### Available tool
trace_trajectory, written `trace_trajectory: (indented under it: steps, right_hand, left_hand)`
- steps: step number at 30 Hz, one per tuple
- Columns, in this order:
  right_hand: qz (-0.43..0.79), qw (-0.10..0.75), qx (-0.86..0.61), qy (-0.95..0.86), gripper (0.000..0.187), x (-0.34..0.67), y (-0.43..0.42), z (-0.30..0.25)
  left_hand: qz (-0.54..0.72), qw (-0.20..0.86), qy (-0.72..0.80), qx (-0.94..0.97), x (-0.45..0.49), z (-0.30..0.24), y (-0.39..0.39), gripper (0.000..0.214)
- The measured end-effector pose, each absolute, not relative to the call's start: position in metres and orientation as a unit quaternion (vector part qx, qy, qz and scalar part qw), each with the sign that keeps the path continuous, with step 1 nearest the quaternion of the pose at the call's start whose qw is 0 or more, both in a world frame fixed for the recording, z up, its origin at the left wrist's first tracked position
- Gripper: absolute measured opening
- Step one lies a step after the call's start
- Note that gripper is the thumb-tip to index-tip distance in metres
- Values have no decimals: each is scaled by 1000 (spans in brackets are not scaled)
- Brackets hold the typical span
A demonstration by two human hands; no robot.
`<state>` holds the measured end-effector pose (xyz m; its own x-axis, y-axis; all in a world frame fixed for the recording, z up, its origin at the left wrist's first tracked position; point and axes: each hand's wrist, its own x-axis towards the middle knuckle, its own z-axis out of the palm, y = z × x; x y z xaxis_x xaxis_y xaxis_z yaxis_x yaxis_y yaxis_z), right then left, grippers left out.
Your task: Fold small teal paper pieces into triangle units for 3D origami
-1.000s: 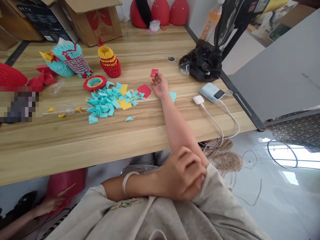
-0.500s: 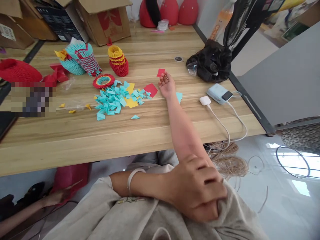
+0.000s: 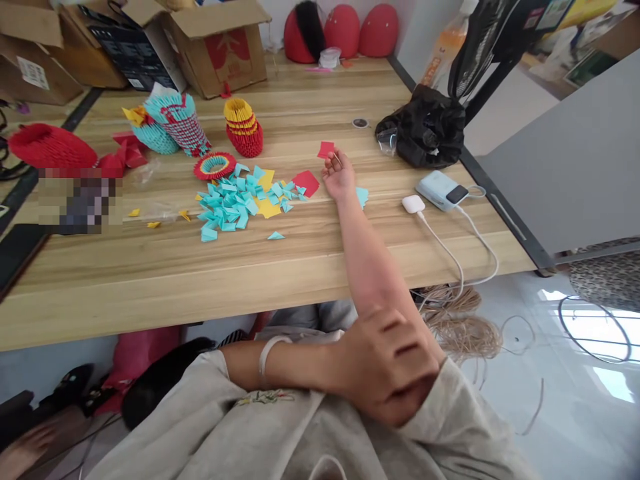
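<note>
The right hand lies on the wooden table with the arm stretched out across the edge; its fingers are loosely curled, palm turned partly up, and it holds nothing that can be seen. A small red paper square lies just beyond its fingertips, a larger red paper piece lies just to its left, and a teal folded piece sits right beside the wrist on the other side. The left hand is down near the lap, closed around the right arm close to the elbow, where the grey sleeve is bunched up; a pale bracelet circles the left wrist.

Left of the right hand spreads a heap of teal folded triangles mixed with yellow paper pieces; behind the heap stand a red and yellow paper ring, a red and yellow folded vase and a teal and red folded model (its exact shape is hard to read). A black plastic bag sits near the table's right edge, with a pale blue power bank and a white earbud case in front of it, white cables trailing off the edge. A cardboard box stands at the back.
</note>
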<state>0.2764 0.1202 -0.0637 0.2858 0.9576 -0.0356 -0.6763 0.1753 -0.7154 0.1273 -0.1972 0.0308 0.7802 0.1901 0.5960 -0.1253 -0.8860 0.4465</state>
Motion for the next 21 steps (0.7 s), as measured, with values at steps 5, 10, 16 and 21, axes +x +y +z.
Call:
trace_trajectory:
  steps: [5,10,16,21]
  right_hand:
    - [556,735,-320,-220,24,277,120,-64]
    - [561,732,-327,-206,24,277,122,-64]
    - [555,727,-345,-211,24,278,120,-62]
    - [548,725,-359,-211,26,275,120,-59]
  left_hand:
    - [339,244,255,872,133,26,-152,29]
    - [339,218,53,914,125,35,-199,20]
    - [358,245,123,893,129,28,-173,30]
    - [366,241,180,880,129,24,-176,18]
